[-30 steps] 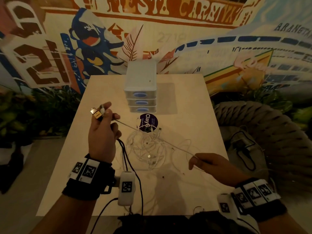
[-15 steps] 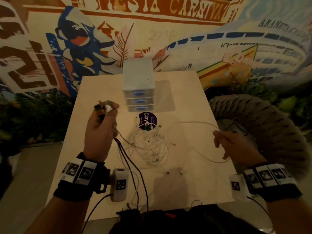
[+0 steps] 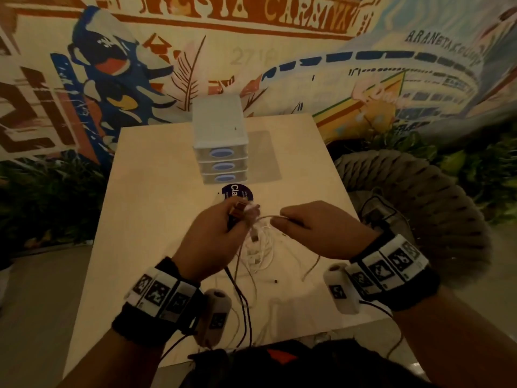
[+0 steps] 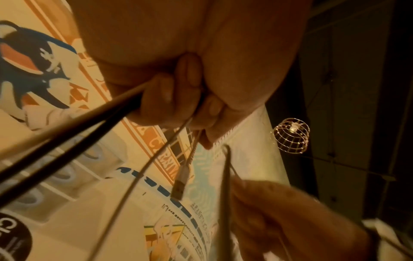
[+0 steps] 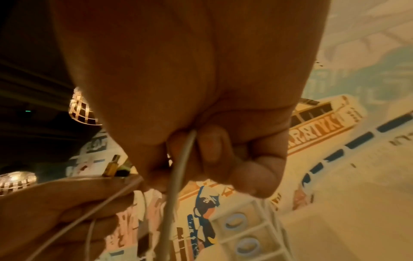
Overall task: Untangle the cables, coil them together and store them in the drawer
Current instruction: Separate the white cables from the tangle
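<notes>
Above the table's middle my left hand (image 3: 221, 233) grips a bundle of cable ends: black cables (image 4: 67, 127), thin white ones and a USB plug (image 3: 237, 210) sticking out at the top. A second plug (image 4: 180, 183) dangles below its fingers. My right hand (image 3: 296, 222) is close beside it and pinches a white cable (image 5: 176, 176) that arcs over to the left hand. A tangle of white cables (image 3: 258, 250) lies on the table under both hands. The white three-drawer unit (image 3: 221, 152), with blue handles, stands at the table's far middle, all drawers closed.
A round dark sticker (image 3: 237, 191) lies just before the drawer unit. The pale wooden table (image 3: 156, 191) ends close to my body. A big rope-woven seat (image 3: 419, 197) with a black cable on it stands to the right. Plants line the painted wall.
My right hand has come in from the table's right side to meet the left hand, bringing the white cable with it. The left hand moved right and down toward the middle.
</notes>
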### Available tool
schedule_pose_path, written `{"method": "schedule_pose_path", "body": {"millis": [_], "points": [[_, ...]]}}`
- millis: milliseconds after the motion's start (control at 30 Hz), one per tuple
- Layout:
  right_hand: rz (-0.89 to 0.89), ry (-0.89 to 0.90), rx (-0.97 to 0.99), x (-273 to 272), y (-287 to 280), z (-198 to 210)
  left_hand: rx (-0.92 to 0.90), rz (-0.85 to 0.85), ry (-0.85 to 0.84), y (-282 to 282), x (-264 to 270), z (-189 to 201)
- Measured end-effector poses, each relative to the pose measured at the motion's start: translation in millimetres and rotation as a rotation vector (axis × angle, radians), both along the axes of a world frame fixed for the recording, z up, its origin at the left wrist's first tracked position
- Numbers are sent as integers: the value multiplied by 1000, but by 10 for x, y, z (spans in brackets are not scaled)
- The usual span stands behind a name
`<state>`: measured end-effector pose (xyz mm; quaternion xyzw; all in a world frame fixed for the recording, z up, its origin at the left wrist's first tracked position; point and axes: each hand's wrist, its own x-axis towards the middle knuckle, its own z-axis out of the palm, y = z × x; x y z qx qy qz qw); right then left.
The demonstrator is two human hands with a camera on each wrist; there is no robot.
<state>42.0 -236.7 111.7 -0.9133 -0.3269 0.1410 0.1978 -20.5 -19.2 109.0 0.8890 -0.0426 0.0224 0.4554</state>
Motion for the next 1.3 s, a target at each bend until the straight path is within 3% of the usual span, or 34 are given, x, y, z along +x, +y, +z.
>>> {"method": "schedule_pose_path", "body": {"millis": [133,233,300,400,567,733,867,967,1167,1300], "points": [[-74,177,45,-114,-373,-243,-73,101,48,256,-9,24],[-128,202,68,-205,-462,-319,-148,-40,108,200,-54,69],[-118,159,112,-226,-369,-304,-95,-136,180,36,-77,16],[-80,72,163,-236,-191,-219,51,-187,123,-155,-80,-100],[-112,163,228,-266,-388,-210,-139,-66,51,12,-47,-41],[-205,312,140,-493,-802,-588,-171,-5,22,181,-58,-46],[-302,569,143,-802,-964,-1102,-219,94,5,260,-61,-53],[-286,691,32,-965,-939,-1391,-124,29,49,286,-67,-108],[-165,731,-279,-1097,-997,-1976,72,-114,154,170,-71,-178],[-119,713,-366,-1101,-972,-2066,-42,13,91,149,-55,-160]]}}
